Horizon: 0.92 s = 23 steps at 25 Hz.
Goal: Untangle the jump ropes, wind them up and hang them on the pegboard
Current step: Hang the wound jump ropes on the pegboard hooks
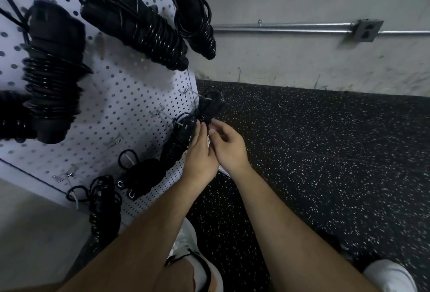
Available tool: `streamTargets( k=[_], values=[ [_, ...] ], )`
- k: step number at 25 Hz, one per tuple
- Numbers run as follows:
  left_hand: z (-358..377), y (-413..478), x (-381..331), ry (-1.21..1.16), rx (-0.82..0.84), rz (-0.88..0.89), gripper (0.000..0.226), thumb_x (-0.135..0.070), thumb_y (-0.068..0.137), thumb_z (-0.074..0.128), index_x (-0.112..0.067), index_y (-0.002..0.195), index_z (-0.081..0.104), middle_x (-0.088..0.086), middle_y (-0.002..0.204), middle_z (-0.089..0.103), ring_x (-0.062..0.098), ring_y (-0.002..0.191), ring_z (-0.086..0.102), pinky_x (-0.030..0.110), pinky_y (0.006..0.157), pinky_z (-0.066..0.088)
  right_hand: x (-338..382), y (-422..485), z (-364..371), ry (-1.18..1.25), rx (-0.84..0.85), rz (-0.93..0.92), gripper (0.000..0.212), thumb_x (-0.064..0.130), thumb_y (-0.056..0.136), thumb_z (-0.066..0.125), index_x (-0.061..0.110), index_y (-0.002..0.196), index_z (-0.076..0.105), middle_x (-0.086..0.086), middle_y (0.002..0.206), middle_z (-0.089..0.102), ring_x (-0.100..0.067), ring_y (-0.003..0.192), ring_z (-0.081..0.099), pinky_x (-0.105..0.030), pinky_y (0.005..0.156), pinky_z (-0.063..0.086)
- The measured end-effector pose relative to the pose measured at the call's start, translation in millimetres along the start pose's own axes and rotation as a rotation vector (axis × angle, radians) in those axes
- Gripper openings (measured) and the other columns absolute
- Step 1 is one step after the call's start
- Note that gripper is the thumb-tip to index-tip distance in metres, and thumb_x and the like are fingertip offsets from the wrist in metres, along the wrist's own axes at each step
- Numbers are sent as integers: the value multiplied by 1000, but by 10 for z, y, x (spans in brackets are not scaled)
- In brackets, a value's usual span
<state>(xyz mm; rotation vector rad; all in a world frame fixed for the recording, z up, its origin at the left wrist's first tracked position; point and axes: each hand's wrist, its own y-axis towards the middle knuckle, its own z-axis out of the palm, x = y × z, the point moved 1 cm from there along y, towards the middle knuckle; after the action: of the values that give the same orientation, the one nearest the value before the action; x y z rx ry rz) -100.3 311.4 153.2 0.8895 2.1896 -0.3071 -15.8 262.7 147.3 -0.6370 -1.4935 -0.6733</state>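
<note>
A white pegboard (130, 96) leans at the left with several wound black jump ropes hanging on its hooks. At its lower right edge, a wound black jump rope (186, 128) hangs by a loop near a metal hook (179, 123). My left hand (200, 152) grips this bundle from the right side, fingers curled against it. Just to its right, my right hand (226, 146) pinches the black cord near the bundle's top. Another bundle (213, 100) sits just above them by the topmost small hook (193, 91).
Large wound ropes (51, 70) hang high on the board, smaller ones (142, 175) low down. Several bare hooks (67, 175) stick out between them. Speckled black rubber floor (325, 152) spreads to the right, with a grey wall, conduit and outlet box (365, 29) beyond. White shoes (391, 275) show below.
</note>
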Motion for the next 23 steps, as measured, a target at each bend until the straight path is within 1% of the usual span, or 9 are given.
streamTargets(
  k=[2,6,8,10,13,14,17,20,23],
  values=[
    [24,-66,51,15,21,40,64,-19,108,41,-22,162,7,-14,168,-6,-8,141,-6,24,121,2,-40,-78,-21,-73,25,-48,34,18,100,58,20,134,64,9,129,67,3,117,60,-29,108,48],
    [41,-241,103,88,-4,174,66,-16,105,46,-20,162,13,-17,167,-6,-4,148,-4,18,122,1,-66,-325,-220,-283,71,-207,36,17,103,51,20,137,61,11,129,66,4,115,59,-16,102,46],
    [120,-361,163,179,20,238,64,-15,104,46,-18,161,18,-13,169,-2,2,153,-1,27,126,6,-192,-490,-377,-452,121,-269,40,15,103,48,19,142,55,5,133,64,-4,118,59,-18,100,45],
    [284,-504,190,220,95,236,63,-19,104,46,-18,161,19,-12,170,0,6,155,2,36,127,12,-394,-666,-561,-609,160,-245,44,16,103,47,21,146,49,-2,136,62,-15,119,57,-24,98,45],
    [631,-695,187,252,183,196,61,-25,104,48,-17,160,25,-9,169,9,12,155,12,39,126,19,-726,-952,-897,-757,200,-139,47,24,102,46,27,149,44,-4,137,58,-25,120,55,-43,95,51],
    [777,-744,183,272,235,202,60,-26,104,48,-16,159,27,-7,169,12,15,154,17,41,125,22,-840,-1050,-1041,-811,210,-91,47,25,102,46,26,149,44,-5,138,57,-28,121,54,-46,95,51],
    [1375,-910,90,303,522,165,62,-33,105,46,-20,161,23,-4,169,14,19,154,19,42,123,25,-1240,-1439,-1699,-1049,233,200,52,27,101,45,26,153,37,-6,151,43,-33,135,40,-48,105,43],
    [1988,-1123,17,333,749,62,70,-37,103,50,-27,162,14,-4,169,8,19,154,15,42,123,25,-1621,-1854,-2361,-1236,253,528,73,33,93,58,33,157,22,-7,163,19,-37,145,21,-51,113,31],
    [2451,-1288,60,401,877,57,79,-39,100,57,-33,162,8,-4,170,1,26,153,17,45,120,30,-1874,-2003,-2744,-1227,263,645,89,34,88,68,36,158,15,-6,167,3,-40,149,11,-55,115,28]
  ],
)
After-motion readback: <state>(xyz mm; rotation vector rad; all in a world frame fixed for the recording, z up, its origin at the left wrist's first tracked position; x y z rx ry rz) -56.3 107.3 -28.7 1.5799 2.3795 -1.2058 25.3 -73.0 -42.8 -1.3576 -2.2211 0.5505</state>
